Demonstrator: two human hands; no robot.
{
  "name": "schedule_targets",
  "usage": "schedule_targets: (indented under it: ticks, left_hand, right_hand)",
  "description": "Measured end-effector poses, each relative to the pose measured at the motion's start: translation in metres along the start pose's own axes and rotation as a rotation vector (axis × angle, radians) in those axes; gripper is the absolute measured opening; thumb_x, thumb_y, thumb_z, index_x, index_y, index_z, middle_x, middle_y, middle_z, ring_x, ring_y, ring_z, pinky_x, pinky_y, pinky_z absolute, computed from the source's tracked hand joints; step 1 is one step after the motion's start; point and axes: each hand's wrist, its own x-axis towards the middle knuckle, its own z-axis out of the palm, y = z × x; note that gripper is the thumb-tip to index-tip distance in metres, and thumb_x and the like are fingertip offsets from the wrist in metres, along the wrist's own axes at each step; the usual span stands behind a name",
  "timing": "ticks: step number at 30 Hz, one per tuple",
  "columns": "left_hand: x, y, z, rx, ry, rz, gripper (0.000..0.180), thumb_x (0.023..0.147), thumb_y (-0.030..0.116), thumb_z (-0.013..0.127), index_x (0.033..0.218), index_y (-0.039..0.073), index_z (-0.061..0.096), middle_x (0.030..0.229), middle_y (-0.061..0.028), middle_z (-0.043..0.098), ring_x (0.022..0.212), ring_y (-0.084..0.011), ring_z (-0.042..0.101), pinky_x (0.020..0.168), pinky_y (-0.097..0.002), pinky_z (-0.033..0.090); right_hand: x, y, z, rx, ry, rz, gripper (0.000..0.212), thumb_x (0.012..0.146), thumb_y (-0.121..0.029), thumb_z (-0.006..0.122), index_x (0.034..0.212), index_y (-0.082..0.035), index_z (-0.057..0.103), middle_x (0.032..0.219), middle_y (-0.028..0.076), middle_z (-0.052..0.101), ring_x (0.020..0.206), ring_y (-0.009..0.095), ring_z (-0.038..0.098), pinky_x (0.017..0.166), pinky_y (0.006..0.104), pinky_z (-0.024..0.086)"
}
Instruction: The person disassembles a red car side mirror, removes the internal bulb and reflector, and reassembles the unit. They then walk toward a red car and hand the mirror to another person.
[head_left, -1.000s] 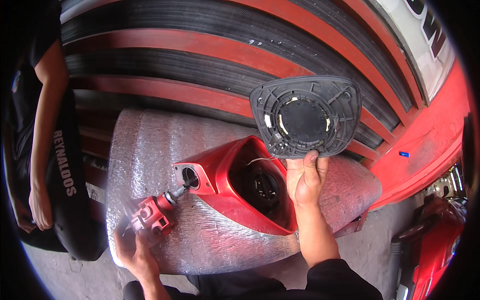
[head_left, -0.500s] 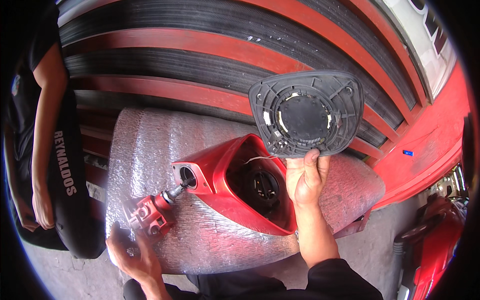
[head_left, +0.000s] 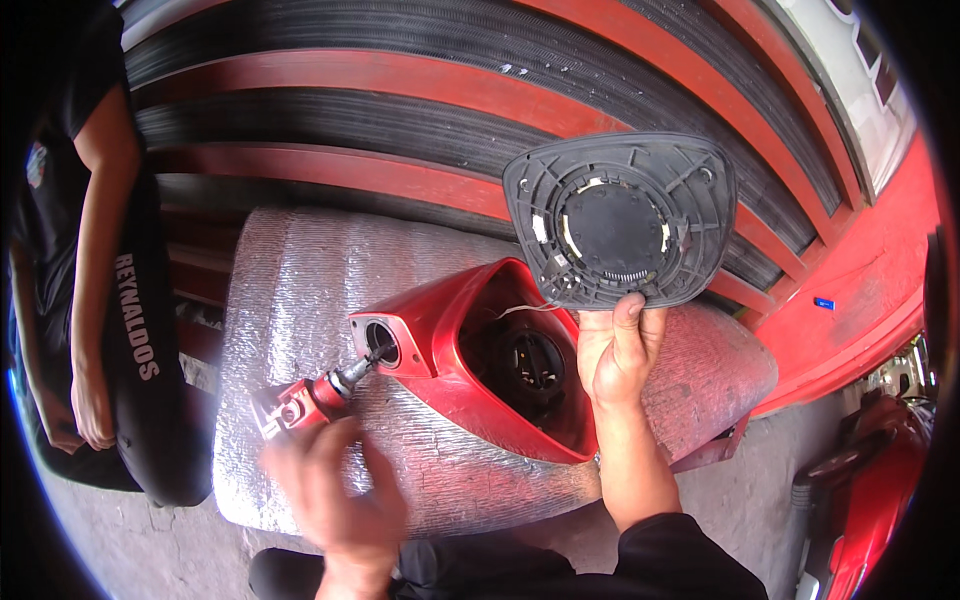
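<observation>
A car side mirror's glass plate (head_left: pixel 615 228) is held up in my right hand (head_left: pixel 622 355), its black ribbed back facing me. My thumb presses on its lower edge. Thin wires (head_left: pixel 535 308) run from that edge into the red mirror housing (head_left: pixel 440 355), whose large opening shows a round dark mount (head_left: pixel 538 362). A red metal bracket (head_left: pixel 305 402) with a silver shaft (head_left: pixel 355 372) juts from the housing's round hole (head_left: pixel 381 342). Just below the bracket is my left hand (head_left: pixel 340 495), blurred, its thumb and fingers apart, with nothing visible in it.
The housing lies on a silver foil-wrapped padded support (head_left: pixel 290 300). Behind it are red slats (head_left: pixel 390 72) with black ribbed strips. At the left sits a person in black (head_left: pixel 105 250), hands low. A small blue object (head_left: pixel 824 304) and a red vehicle (head_left: pixel 880 490) are at the right.
My left hand has moved right, passing below the red bracket, which has shifted slightly upward in view. The right hand still holds up the mirror plate.
</observation>
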Motion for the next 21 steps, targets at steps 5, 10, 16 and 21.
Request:
schedule_targets:
  ticks: [5, 10, 16, 21]
  left_hand:
    - [0.043, 0.066, 0.057, -0.316, -0.171, 0.153, 0.031, 0.079, 0.001, 0.077, 0.110, 0.002, 0.070, 0.098, -0.0114, 0.067, 0.088, -0.0322, 0.060, 0.080, -0.0442, 0.047]
    - [0.059, 0.072, 0.101, -0.327, -0.199, 0.111, 0.022, 0.085, 0.012, 0.072, 0.104, 0.003, 0.072, 0.102, -0.0112, 0.069, 0.097, -0.0317, 0.060, 0.082, -0.0449, 0.046]
    - [0.062, 0.074, 0.111, -0.367, -0.232, 0.041, 0.013, 0.086, 0.012, 0.072, 0.095, 0.003, 0.073, 0.097, -0.0111, 0.070, 0.095, -0.0330, 0.061, 0.080, -0.0459, 0.047]
    - [0.059, 0.073, 0.111, -0.305, -0.245, 0.047, 0.009, 0.086, 0.011, 0.071, 0.092, 0.004, 0.070, 0.094, -0.0127, 0.068, 0.093, -0.0348, 0.060, 0.079, -0.0471, 0.046]
  right_hand:
    - [-0.005, -0.004, -0.013, -0.008, -0.004, -0.006, 0.053, 0.108, -0.023, 0.053, 0.158, -0.014, 0.037, 0.161, 0.011, 0.042, 0.145, 0.033, 0.045, 0.118, 0.0590, 0.039]
    - [-0.007, 0.000, -0.008, 0.022, 0.057, 0.010, 0.062, 0.106, -0.022, 0.060, 0.158, -0.002, 0.034, 0.159, 0.015, 0.041, 0.142, 0.030, 0.046, 0.118, 0.0502, 0.040]
    - [-0.006, -0.003, -0.003, -0.052, 0.044, -0.022, 0.055, 0.106, -0.019, 0.060, 0.153, 0.001, 0.040, 0.155, 0.016, 0.045, 0.139, 0.029, 0.049, 0.116, 0.0494, 0.042]
    - [-0.010, -0.005, 0.004, -0.151, 0.065, -0.090, 0.046, 0.104, -0.016, 0.064, 0.143, 0.004, 0.052, 0.143, 0.015, 0.058, 0.129, 0.023, 0.056, 0.109, 0.0392, 0.045]
